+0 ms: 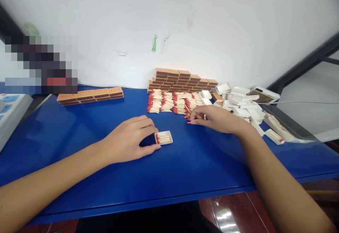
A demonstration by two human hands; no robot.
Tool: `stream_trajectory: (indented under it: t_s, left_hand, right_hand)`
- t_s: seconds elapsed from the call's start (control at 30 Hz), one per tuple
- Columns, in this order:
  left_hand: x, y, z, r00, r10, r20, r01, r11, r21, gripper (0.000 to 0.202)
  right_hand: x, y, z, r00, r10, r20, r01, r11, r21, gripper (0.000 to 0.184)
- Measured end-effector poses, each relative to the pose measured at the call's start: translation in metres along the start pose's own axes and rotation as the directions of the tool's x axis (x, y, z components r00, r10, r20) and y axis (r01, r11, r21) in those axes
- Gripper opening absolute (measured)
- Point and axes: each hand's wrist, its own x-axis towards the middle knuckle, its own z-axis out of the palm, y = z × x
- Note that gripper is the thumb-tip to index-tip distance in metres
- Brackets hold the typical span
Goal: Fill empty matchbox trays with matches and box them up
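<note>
My left hand (135,137) steadies the left end of a small white matchbox tray (166,133) between thumb and fingers. Inside the tray lie several matches (164,139) with their red heads to the left. Over the right end of the loose match piles (167,102), my right hand (215,118) is closed in a pinch. A match (188,123) pokes out from its fingertips, red head to the left. The piles sit side by side on the blue table (185,169), beyond the tray.
Behind the piles, closed brown matchboxes (182,81) are stacked against the wall. More matchboxes (90,97) form a low row at the left. Empty white trays (241,102) heap up at the right, near a phone (265,94) and a dark-rimmed container (288,123).
</note>
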Motion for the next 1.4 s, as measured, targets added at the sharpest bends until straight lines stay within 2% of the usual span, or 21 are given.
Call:
stream_trajectory:
  t_s: [0.13,0.33,0.5,0.7,1.13,1.23,1.3,1.4]
  left_hand:
    - [0.0,0.0,0.001,1.0,-0.002,-0.005,0.002,1.0,0.0,0.03]
    - [0.002,0.001,0.002,0.999,-0.027,-0.024,0.027,1.0,-0.011,0.026]
    - [0.003,0.002,0.003,0.999,-0.022,-0.047,0.022,1.0,-0.003,0.027]
    - [0.003,0.001,0.003,0.999,-0.013,-0.05,0.013,1.0,-0.005,0.026]
    - [0.004,0.001,0.003,0.999,-0.005,-0.05,0.005,1.0,-0.001,0.026]
    - [0.003,0.001,0.002,0.999,-0.016,-0.045,0.016,1.0,0.006,0.025]
    - [0.002,0.0,0.001,0.999,-0.017,-0.048,0.018,1.0,0.01,0.025]
    - [0.002,0.0,0.0,0.999,-0.013,-0.052,0.013,1.0,0.008,0.026]
  right_hand:
    - [0.001,-0.024,0.007,0.998,-0.043,-0.035,0.044,0.998,0.045,0.029]
    - [0.002,-0.075,0.03,0.969,-0.173,-0.177,0.198,0.971,0.135,0.017]
    - [0.005,-0.096,0.05,0.959,-0.232,-0.164,0.255,0.957,0.136,0.007]
    - [0.008,-0.093,0.053,0.951,-0.22,-0.216,0.243,0.966,0.091,0.005]
    - [0.01,-0.089,0.049,0.946,-0.27,-0.178,0.287,0.955,0.079,0.012]
    - [0.008,-0.07,0.032,0.949,-0.227,-0.22,0.246,0.968,0.059,0.019]
    - [0.004,-0.047,0.015,0.948,-0.139,-0.286,0.153,0.988,0.026,0.026]
    - [-0.004,-0.01,-0.008,0.967,-0.042,-0.251,0.045,0.999,0.005,0.032]
